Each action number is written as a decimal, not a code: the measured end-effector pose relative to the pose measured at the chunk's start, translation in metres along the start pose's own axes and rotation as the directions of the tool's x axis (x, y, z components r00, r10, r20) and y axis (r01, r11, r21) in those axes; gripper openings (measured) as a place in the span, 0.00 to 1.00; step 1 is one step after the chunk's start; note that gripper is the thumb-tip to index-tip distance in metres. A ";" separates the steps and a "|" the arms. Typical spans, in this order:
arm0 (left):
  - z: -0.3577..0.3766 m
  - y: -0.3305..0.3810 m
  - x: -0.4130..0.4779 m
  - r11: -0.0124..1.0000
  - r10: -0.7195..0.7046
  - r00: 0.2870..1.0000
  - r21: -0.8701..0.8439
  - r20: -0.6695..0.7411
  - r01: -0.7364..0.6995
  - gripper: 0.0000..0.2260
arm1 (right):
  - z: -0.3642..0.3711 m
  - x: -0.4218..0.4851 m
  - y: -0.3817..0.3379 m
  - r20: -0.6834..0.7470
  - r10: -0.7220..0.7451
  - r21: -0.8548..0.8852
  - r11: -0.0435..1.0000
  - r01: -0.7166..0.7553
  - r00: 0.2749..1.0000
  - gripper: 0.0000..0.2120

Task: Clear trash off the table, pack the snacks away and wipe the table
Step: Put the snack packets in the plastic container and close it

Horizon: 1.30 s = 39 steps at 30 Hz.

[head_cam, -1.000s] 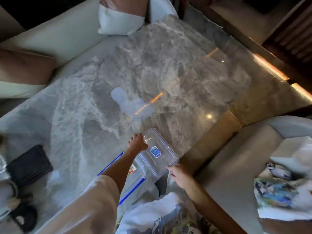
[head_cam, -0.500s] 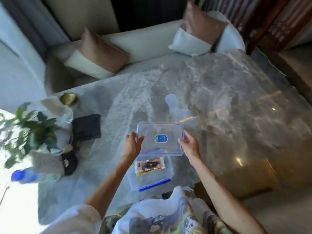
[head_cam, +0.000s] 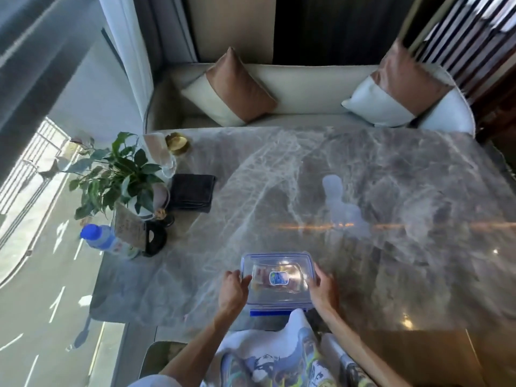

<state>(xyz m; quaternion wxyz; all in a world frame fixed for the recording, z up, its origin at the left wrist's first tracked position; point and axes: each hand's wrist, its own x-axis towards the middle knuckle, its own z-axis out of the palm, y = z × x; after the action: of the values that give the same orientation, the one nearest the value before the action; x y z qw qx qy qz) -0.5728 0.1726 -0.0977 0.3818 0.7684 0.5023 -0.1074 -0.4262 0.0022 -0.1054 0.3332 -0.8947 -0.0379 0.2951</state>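
A clear plastic snack container point(head_cam: 279, 298) with blue clips stands near the front edge of the grey marble table point(head_cam: 349, 191). Its clear lid point(head_cam: 277, 270), marked with a blue sticker, lies flat over the container. My left hand point(head_cam: 233, 289) grips the lid's left edge and my right hand point(head_cam: 324, 289) grips its right edge. A reddish snack packet shows dimly through the lid. A folded dark cloth point(head_cam: 192, 192) lies at the table's left side.
At the left end stand a potted plant point(head_cam: 120, 174), a blue-capped water bottle point(head_cam: 102, 241), a small card stand point(head_cam: 131, 229), a black object point(head_cam: 155, 241) and a gold dish point(head_cam: 177, 143). A cream sofa with two cushions point(head_cam: 231, 88) runs behind the table.
The lid went from lying beside and behind the container to sitting squarely on top of it, with both hands now on its sides. The view swung left and up.
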 end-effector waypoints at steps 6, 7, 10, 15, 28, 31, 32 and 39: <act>0.001 -0.002 0.000 1.000 -0.028 0.999 0.002 -0.017 0.028 0.16 | 0.005 -0.004 0.001 -0.003 0.025 0.018 1.000 -0.025 1.000 0.23; 0.001 -0.003 0.000 0.999 -0.032 0.999 0.000 -0.020 0.032 0.15 | 0.005 -0.004 0.001 -0.007 0.032 0.015 0.999 -0.032 0.999 0.23; 0.001 -0.005 0.003 0.998 -0.045 0.999 -0.037 -0.025 0.044 0.14 | 0.005 -0.005 0.001 0.003 0.049 0.027 0.998 -0.049 0.999 0.23; 0.001 -0.005 0.007 0.996 -0.049 0.999 -0.073 -0.020 0.048 0.15 | 0.006 -0.005 0.001 0.002 0.074 0.036 0.997 -0.074 0.997 0.24; 0.001 0.008 0.018 0.981 0.050 0.994 0.182 0.095 -0.066 0.28 | -0.005 0.004 -0.004 0.150 0.211 0.065 0.973 -0.223 0.966 0.31; -0.002 0.033 0.037 0.903 0.224 0.958 0.331 0.181 -0.274 0.28 | -0.003 0.000 -0.004 0.200 0.299 0.183 0.924 -0.335 0.933 0.36; -0.002 0.042 0.045 0.877 0.259 0.938 0.351 0.230 -0.328 0.27 | 0.001 -0.003 -0.002 0.207 0.340 0.217 0.899 -0.382 0.917 0.35; -0.004 0.087 0.096 0.927 0.060 0.739 0.238 0.671 -0.291 0.28 | 0.012 -0.005 0.000 0.199 0.473 0.285 0.810 -0.512 0.858 0.32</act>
<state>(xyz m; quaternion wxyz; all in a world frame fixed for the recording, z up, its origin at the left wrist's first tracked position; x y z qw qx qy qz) -0.4546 0.2236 -0.1058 0.4080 0.7790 0.2368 -0.4130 -0.4370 0.0083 -0.1100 0.3863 -0.7864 0.2255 0.4260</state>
